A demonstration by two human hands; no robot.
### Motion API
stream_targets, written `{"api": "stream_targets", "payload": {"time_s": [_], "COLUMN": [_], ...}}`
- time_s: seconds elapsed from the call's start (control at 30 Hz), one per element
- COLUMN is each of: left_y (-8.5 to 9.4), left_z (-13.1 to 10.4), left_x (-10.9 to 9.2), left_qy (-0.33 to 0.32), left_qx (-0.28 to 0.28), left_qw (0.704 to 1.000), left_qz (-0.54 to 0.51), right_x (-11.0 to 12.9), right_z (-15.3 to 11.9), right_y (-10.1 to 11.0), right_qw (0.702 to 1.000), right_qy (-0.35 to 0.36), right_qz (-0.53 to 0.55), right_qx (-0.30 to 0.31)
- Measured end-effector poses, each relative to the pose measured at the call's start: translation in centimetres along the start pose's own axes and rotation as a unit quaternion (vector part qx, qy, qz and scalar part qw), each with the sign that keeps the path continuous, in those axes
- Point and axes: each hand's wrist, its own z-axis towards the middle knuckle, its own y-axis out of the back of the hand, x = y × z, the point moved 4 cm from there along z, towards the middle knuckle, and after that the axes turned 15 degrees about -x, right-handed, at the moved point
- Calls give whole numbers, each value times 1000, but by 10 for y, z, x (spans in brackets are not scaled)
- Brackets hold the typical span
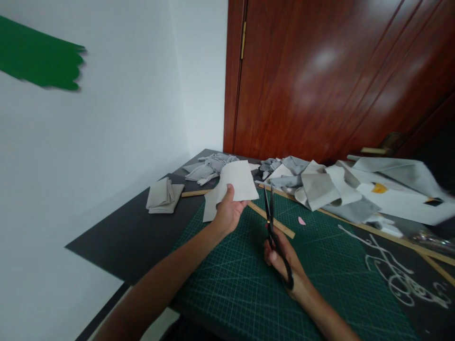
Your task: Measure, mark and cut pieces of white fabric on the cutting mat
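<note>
A piece of white fabric (pixel 241 182) is pinched in my left hand (pixel 229 213), thumb on top, with its upper part curling over and a lower flap hanging behind the hand. My right hand (pixel 284 258) grips a pair of black scissors (pixel 270 222). Their blades point up and away from me and stand slightly apart, to the right of the fabric and not touching it. Both hands are above a green cutting mat (pixel 227 279) with a grid. Beneath them, a wooden ruler (pixel 275 222) lies across the mat.
Folded beige cloth (pixel 165 196) lies at the left of the dark table (pixel 131 241). Grey scraps (pixel 209 168) are heaped at the back, and more fabric pieces (pixel 320 184) pile up at right. A small pink piece (pixel 301 220) rests on the mat. A wooden door (pixel 320 80) stands behind.
</note>
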Motion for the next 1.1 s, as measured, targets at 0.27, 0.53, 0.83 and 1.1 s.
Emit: {"api": "stream_targets", "payload": {"time_s": [0.27, 0.53, 0.83, 1.1], "left_y": [-2, -4, -5, -2], "left_z": [-8, -12, -17, -17], "left_x": [6, 6, 12, 15], "left_qy": [41, 16, 16, 14], "left_qx": [24, 21, 23, 24], "left_qw": [999, 1000, 1000, 1000], "left_qz": [18, 6, 9, 2], "right_x": [1, 11, 3, -6], "right_z": [-6, -6, -9, -11], "right_y": [-7, -8, -10, -7], "right_qw": [998, 998, 999, 999], "right_qy": [-17, -41, -40, -33], "right_qz": [-28, -28, -22, -17], "right_qx": [-48, -27, -12, -27]}}
